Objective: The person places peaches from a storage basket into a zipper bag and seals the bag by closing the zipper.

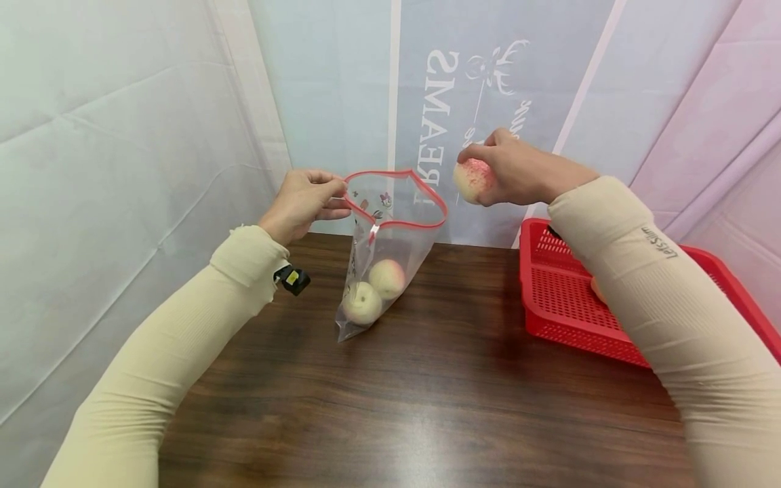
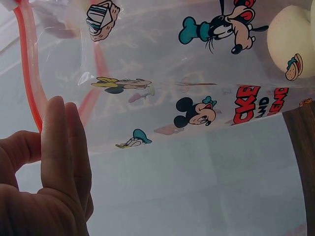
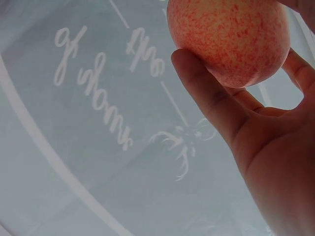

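Left hand fingers pinch red rim of limp, slippery bag. Right hand fingers cup peach right of bag mouth; likely bruises, so hold it round its middle.

Dark brown wooden table, grain running left to right. Clear zip bag with a red rim standing on it at the back, bottom corner touching the wood, two pale peaches inside, low in the bag. To the right of the bag, well apart, a red perforated plastic basket sitting flat on the table, reaching its right edge. Bare wood in front of the bag.
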Demonstrator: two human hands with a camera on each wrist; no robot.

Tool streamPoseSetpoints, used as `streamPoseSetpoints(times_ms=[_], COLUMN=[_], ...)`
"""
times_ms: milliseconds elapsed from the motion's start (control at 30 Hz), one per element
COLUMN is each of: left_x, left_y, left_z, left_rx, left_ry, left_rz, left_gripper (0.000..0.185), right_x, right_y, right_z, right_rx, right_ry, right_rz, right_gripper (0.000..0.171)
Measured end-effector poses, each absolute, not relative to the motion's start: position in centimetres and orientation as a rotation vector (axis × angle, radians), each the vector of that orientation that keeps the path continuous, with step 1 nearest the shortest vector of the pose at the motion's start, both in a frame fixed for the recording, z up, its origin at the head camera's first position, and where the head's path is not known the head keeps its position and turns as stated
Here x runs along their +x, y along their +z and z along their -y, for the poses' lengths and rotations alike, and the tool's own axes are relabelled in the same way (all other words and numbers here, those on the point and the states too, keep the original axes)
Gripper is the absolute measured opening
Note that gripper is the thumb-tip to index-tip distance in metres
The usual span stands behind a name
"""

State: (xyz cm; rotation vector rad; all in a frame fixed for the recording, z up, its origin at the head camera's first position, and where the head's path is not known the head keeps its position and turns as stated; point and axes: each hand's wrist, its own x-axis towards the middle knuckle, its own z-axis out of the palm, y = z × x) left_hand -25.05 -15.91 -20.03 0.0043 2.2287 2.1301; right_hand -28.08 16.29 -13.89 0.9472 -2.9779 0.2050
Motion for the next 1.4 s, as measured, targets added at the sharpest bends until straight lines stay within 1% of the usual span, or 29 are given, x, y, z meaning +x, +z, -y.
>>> streamPoseSetpoints(times_ms=[533,733,967,1067,1233,1400], left_x=[-25.2,-25.1,-25.2,-25.3,-25.3,-25.2], left_y=[-20.1,-20.0,-20.0,-20.0,-20.0,-20.0], left_z=[15.8,15.7,15.6,15.5,15.4,15.4], left_rx=[0.003,0.001,-0.008,0.005,0.012,0.012], left_ry=[2.155,2.147,2.148,2.148,2.153,2.155], left_rz=[-2.199,-2.204,-2.208,-2.204,-2.209,-2.211], left_gripper=[0.035,0.035,0.035,0.032,0.022,0.020], right_x=[-27.5,-27.0,-26.6,-26.5,-26.2,-26.0], right_y=[-12.4,-11.8,-11.3,-11.2,-11.0,-10.8], right_z=[-14.7,-13.9,-13.0,-12.7,-11.9,-10.9], right_rx=[0.976,0.994,1.013,1.035,1.077,1.090], right_ry=[0.227,0.180,0.159,0.165,0.149,0.144], right_rz=[2.964,2.944,2.933,2.919,2.910,2.924], right_gripper=[0.061,0.059,0.061,0.060,0.059,0.061])
